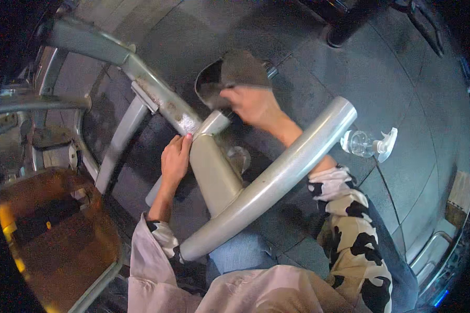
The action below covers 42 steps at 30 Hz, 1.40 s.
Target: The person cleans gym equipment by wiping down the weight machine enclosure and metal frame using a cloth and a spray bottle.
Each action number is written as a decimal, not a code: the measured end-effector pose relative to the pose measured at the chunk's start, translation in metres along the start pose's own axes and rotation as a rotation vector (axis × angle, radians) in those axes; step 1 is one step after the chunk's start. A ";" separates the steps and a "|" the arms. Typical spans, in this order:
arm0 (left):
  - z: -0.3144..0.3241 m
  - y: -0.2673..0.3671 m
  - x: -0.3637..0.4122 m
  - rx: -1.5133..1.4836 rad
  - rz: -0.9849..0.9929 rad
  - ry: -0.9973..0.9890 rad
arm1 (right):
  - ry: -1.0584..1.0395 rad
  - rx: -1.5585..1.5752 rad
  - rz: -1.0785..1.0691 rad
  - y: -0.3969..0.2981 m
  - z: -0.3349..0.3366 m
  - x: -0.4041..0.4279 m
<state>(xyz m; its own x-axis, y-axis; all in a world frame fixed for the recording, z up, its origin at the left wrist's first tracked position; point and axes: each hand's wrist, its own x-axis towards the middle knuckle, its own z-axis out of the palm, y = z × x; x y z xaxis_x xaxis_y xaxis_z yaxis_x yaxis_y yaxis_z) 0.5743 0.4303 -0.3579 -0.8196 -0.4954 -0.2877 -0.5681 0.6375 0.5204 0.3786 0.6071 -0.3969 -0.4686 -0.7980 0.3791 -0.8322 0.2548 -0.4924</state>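
A silver-grey metal frame (pixel 270 184) with thick round and flat tubes spans the view before me. My left hand (pixel 175 158) rests against the frame's joint, left of a short tube stub, its fingertips touching the metal. Beyond the stub, my right hand (pixel 254 105) has its fingers closed on a dark grey cloth (pixel 244 70), which is partly blurred. Behind the cloth is a dark, rounded part with a pale rim, only partly visible. Pale worn patches and brownish marks show on the frame's upper bar. A clear spray bottle (pixel 360 143) with a white trigger head lies at the right.
Dark floor tiles (pixel 407 187) surround the frame. More metal tubing (pixel 43 103) stands at the left, above a brown panel (pixel 62 242). Black equipment parts (pixel 337 35) are at the top right. A curved metal bar (pixel 431 246) lies near the lower right edge.
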 end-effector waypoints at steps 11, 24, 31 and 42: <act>0.003 0.003 0.005 0.017 0.044 0.043 | 0.275 -0.168 -0.009 0.006 0.005 0.006; -0.001 0.004 0.005 -0.030 -0.016 -0.008 | 0.862 1.791 1.067 0.055 0.016 0.004; -0.002 0.005 0.006 -0.008 -0.067 -0.028 | 0.756 1.264 0.800 0.030 -0.009 0.000; 0.002 0.005 0.006 -0.059 0.008 0.023 | 1.151 1.689 0.880 0.048 0.024 0.029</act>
<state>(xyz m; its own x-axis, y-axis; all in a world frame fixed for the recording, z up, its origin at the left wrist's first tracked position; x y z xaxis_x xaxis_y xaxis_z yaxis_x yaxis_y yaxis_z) 0.5667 0.4318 -0.3586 -0.8215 -0.5046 -0.2654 -0.5559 0.6058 0.5692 0.3322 0.5825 -0.4283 -0.9141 -0.0523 -0.4020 0.2756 -0.8076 -0.5214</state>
